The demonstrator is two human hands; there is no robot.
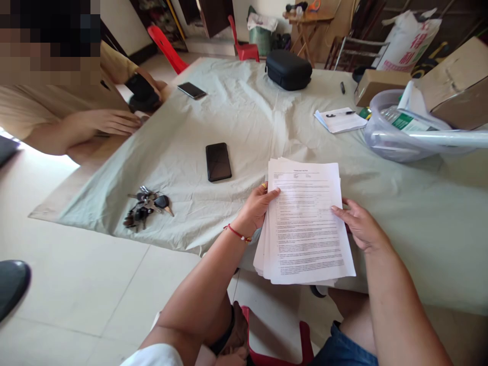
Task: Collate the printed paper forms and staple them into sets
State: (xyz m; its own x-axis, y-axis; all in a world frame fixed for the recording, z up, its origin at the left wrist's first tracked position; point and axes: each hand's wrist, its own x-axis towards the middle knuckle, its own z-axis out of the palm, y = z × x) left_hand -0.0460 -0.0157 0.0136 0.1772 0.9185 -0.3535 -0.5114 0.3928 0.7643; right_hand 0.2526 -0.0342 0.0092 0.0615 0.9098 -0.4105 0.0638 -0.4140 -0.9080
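I count two phones on the cloth: one (218, 161) near the middle, one (191, 90) at the far left edge. One bunch of keys (147, 207). One stack of papers (305, 223), its sheets too many to count, with my two hands on it, left (256, 207) and right (360, 223). One black case (288, 69). One notepad (340, 120) with one pen (335, 115) on it, and a marker (342, 87) beyond. Two cardboard boxes (381, 84) (455, 86). One plastic tub (396, 145). Two red chairs (168, 48) (244, 46) beyond the table. One other person (57, 109) sits at the left.
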